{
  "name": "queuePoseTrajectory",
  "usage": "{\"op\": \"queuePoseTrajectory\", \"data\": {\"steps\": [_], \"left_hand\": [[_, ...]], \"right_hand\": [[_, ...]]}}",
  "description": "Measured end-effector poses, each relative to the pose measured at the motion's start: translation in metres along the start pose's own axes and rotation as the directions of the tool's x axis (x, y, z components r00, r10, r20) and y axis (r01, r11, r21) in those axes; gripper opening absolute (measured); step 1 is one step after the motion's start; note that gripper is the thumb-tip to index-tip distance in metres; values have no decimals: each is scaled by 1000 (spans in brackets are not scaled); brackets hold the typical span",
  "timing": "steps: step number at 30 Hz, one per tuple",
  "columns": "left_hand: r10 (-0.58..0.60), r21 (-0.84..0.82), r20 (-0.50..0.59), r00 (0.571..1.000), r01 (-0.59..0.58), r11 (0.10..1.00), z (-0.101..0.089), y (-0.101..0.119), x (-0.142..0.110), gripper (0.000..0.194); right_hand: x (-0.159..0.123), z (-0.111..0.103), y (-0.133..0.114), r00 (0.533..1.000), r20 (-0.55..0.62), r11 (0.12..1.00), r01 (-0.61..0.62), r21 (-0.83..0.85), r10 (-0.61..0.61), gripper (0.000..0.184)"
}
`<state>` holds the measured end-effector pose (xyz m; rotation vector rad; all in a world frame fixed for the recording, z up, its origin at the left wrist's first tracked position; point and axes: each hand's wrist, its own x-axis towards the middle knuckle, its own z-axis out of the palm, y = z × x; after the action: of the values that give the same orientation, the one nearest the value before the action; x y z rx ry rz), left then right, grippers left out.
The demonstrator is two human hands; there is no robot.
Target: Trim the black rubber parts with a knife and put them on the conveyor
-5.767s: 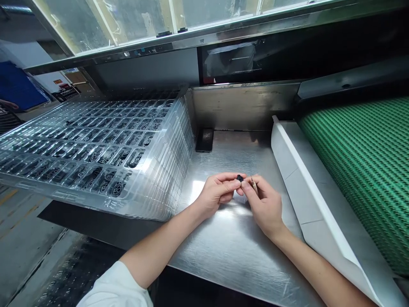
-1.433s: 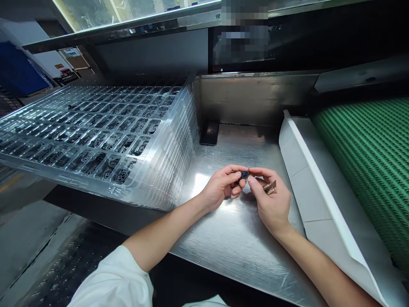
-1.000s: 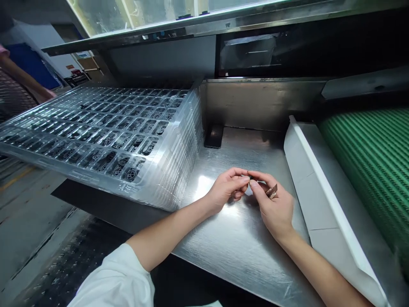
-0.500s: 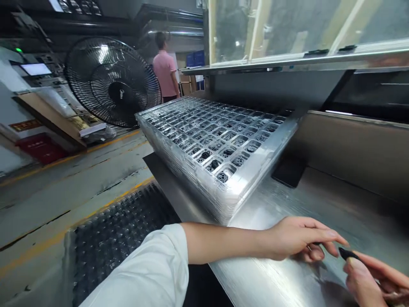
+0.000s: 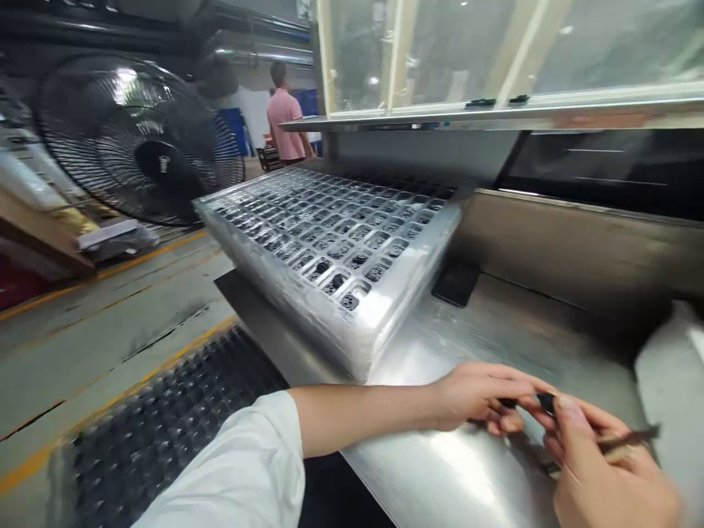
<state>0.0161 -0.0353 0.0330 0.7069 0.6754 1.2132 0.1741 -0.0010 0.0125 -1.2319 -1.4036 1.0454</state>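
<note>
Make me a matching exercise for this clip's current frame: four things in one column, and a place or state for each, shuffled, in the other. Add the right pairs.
Things
1. small black part
2. stack of clear trays
3. black fan
4. flat black slab

Places and states
A. lying on the metal surface, near the back panel
B. held at the fingertips of the right hand
C. in the upper left of the picture, behind a round grille
D. showing rows of compartments, some with dark pieces in them

Right pairs: 1-B, 2-D, 3-C, 4-A
</note>
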Motion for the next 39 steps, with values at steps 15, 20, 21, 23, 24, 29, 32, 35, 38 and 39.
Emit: {"op": "queuePoseTrajectory", "data": {"steps": [15, 20, 21, 23, 24, 29, 32, 35, 38, 39], "left_hand": [[183, 137, -70, 981, -172, 975, 8, 1, 0, 61], [177, 192, -62, 982, -163, 968, 10, 0, 2, 66], [189, 212, -71, 979, -171, 962, 10, -1, 2, 66], [215, 242, -89, 972, -189, 952, 11, -2, 3, 64], [220, 251, -92, 971, -191, 949, 10, -2, 3, 63], [191, 238, -81, 978, -167, 957, 11, 3, 1, 58], [188, 210, -76, 979, -168, 963, 12, 7, -2, 51], [189, 205, -74, 979, -171, 964, 12, 8, -3, 48], [171, 187, -78, 982, -154, 970, 9, 7, -1, 51], [161, 174, -82, 983, -145, 974, 8, 6, -1, 52]], "right_hand": [[-3, 0, -12, 978, -7, 977, 210, -22, -210, 52], [-4, 2, -16, 961, 66, 963, 269, 0, -268, 42], [-4, 2, -17, 959, 86, 962, 271, 20, -272, 41], [-4, 3, -17, 957, 110, 963, 262, 61, -268, 39], [-4, 3, -17, 958, 115, 964, 257, 74, -264, 39], [-3, 2, -16, 950, 149, 961, 269, 59, -275, 39], [-3, 2, -18, 946, 166, 961, 272, 55, -277, 40], [-3, 2, -19, 946, 175, 962, 267, 59, -273, 41], [-3, 2, -19, 948, 183, 965, 259, 43, -262, 40], [-4, 2, -20, 948, 186, 966, 255, 37, -257, 40]]}}
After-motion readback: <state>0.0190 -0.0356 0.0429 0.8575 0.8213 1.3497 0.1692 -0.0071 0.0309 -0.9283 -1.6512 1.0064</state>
